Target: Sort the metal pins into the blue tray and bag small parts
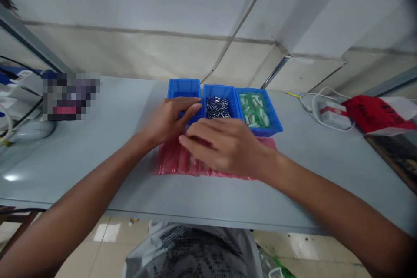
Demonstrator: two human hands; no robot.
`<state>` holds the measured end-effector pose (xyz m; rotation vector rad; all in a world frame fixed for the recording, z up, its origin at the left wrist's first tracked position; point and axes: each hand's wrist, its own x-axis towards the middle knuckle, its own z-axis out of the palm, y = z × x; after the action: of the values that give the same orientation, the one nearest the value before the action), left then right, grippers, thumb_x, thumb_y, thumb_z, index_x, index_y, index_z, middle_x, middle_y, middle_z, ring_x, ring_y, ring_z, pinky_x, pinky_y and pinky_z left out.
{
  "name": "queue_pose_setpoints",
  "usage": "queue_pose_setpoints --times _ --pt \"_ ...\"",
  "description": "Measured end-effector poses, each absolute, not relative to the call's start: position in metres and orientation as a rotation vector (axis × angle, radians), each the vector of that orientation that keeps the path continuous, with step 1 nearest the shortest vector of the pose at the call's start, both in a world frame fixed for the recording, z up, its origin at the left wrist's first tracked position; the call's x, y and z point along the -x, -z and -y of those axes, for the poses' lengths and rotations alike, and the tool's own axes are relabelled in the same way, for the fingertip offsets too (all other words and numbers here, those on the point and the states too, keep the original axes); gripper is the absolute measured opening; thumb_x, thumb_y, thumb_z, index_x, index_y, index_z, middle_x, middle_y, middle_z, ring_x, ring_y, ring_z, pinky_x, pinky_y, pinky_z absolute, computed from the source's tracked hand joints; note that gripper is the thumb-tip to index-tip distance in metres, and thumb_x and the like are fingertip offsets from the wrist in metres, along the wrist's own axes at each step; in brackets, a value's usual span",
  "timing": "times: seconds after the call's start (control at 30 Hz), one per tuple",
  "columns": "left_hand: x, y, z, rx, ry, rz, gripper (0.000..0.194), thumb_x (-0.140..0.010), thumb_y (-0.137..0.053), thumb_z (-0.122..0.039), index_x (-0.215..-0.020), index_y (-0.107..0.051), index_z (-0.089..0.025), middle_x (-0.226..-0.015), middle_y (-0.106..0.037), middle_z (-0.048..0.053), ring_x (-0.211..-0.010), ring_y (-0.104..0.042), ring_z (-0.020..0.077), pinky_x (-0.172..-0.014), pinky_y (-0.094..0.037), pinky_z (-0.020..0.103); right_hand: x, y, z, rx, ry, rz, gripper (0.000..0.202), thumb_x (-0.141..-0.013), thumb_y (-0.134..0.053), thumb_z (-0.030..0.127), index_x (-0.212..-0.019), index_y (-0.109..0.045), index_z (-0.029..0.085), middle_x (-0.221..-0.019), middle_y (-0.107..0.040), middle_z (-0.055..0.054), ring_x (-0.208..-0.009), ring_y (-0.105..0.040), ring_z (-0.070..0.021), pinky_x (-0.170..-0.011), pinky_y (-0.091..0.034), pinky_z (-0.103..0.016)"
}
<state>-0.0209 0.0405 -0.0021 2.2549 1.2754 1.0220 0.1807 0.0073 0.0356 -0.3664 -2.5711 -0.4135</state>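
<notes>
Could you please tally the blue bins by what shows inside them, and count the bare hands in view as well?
Blue bin with metal fasteners: 1
Blue bin with white pieces: 1
Blue bin with contents unclear, partly hidden: 1
Bare hands, left hand and right hand: 2
Total: 5

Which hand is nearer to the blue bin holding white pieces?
The right hand. It is in front of that blue bin, slightly to its left, over red plastic; the left hand is farther off, by the leftmost bin.
</notes>
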Motion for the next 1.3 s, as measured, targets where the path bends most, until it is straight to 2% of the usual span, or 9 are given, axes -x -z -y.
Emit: queue_pose_setpoints --times 0.1,0.2,0.3,0.4,0.53,0.77,0.97,1.17,1.3 --pt "0.02 0.005 -0.04 -2.496 -0.957 -1.245 0.037 -0.103 -0.05 -0.047 -0.119 -0.074 -0.024 -0.127 -0.073 0.004 -0.12 -0.07 0.024 -0.106 -0.055 0.037 -0.212 -0.04 -0.012 0.708 0.103 2.393 0.025 -0.104 -0.051 0.021 -0.107 -0.075 0.025 -0.096 -0.074 -0.003 -0.082 -0.066 -0.0132 -0.073 -0.052 -0.029" --pt "0.018 0.006 -0.037 -2.572 -0.979 -1.233 0.034 -0.102 -0.052 -0.043 -0.117 -0.075 -0.022 -0.12 -0.076 0.004 -0.113 -0.072 0.0219 -0.102 -0.057 0.036 -0.232 -0.027 -0.019 0.95 -0.18 1.977 0.017 -0.098 -0.063 0.025 -0.11 -0.075 0.027 -0.093 -0.074 -0.002 -0.082 -0.068 -0.0156 -0.07 -0.055 -0.031" --pt "0.016 0.005 -0.036 -2.631 -1.02 -1.192 0.032 -0.1 -0.058 -0.042 -0.116 -0.074 -0.02 -0.119 -0.076 0.006 -0.112 -0.072 0.0223 -0.1 -0.059 0.038 -0.239 -0.012 -0.018 1.004 -0.414 1.674 0.007 -0.091 -0.074 0.024 -0.098 -0.076 0.023 -0.083 -0.072 0.0 -0.071 -0.066 -0.014 -0.058 -0.052 -0.028" --pt "0.014 0.008 -0.035 -2.725 -0.958 -1.155 0.038 -0.096 -0.065 -0.044 -0.124 -0.071 -0.019 -0.132 -0.07 0.01 -0.128 -0.065 0.0278 -0.112 -0.053 0.047 -0.24 -0.005 -0.013 0.972 -0.469 1.608 0.002 -0.087 -0.077 0.02 -0.089 -0.077 0.021 -0.08 -0.071 0.0 -0.067 -0.064 -0.0122 -0.055 -0.051 -0.027" --pt "0.012 0.011 -0.03 -2.743 -0.91 -1.131 0.033 -0.099 -0.06 -0.039 -0.127 -0.07 -0.023 -0.143 -0.062 0.009 -0.137 -0.058 0.0261 -0.12 -0.049 0.047 -0.24 -0.002 -0.009 0.942 -0.68 1.601 0.012 -0.092 -0.071 0.02 -0.1 -0.079 0.022 -0.096 -0.074 -0.002 -0.063 -0.064 -0.01 -0.048 -0.053 -0.024" --pt "0.014 0.01 -0.027 -2.84 -0.898 -1.092 0.024 -0.1 -0.059 -0.033 -0.117 -0.073 -0.023 -0.13 -0.072 0.006 -0.132 -0.062 0.0242 -0.114 -0.054 0.042 -0.235 0.0 -0.005 0.915 -0.744 1.575 0.007 -0.085 -0.079 0.017 -0.09 -0.077 0.022 -0.079 -0.075 0.002 -0.057 -0.067 -0.0093 -0.045 -0.054 -0.021" --pt "0.004 0.001 -0.019 -2.828 -1.18 -0.909 0.028 -0.091 -0.073 -0.03 -0.117 -0.069 -0.018 -0.115 -0.076 0.008 -0.117 -0.069 0.0238 -0.102 -0.058 0.04 -0.229 0.001 0.004 0.882 -0.819 1.629 0.01 -0.087 -0.078 0.019 -0.096 -0.08 0.022 -0.087 -0.078 0.0 -0.054 -0.065 -0.0069 -0.047 -0.055 -0.022" --pt "-0.004 -0.007 -0.007 -2.86 -1.29 -0.812 0.005 -0.091 -0.069 -0.014 -0.095 -0.068 -0.015 -0.089 -0.076 0.006 -0.089 -0.071 0.0194 -0.077 -0.059 0.031 -0.216 -0.002 0.015 0.831 -1.094 1.419 0.008 -0.085 -0.08 0.019 -0.092 -0.08 0.022 -0.076 -0.077 0.003 -0.051 -0.066 -0.0075 -0.048 -0.057 -0.021" --pt "-0.003 -0.005 -0.006 -2.838 -1.269 -0.807 0.001 -0.091 -0.068 -0.015 -0.092 -0.068 -0.014 -0.085 -0.075 0.006 -0.084 -0.069 0.0192 -0.074 -0.056 0.031 -0.215 -0.002 0.017 0.796 -1.149 1.352 0.01 -0.083 -0.081 0.017 -0.092 -0.079 0.022 -0.079 -0.078 0.002 -0.052 -0.067 -0.0078 -0.045 -0.057 -0.019"
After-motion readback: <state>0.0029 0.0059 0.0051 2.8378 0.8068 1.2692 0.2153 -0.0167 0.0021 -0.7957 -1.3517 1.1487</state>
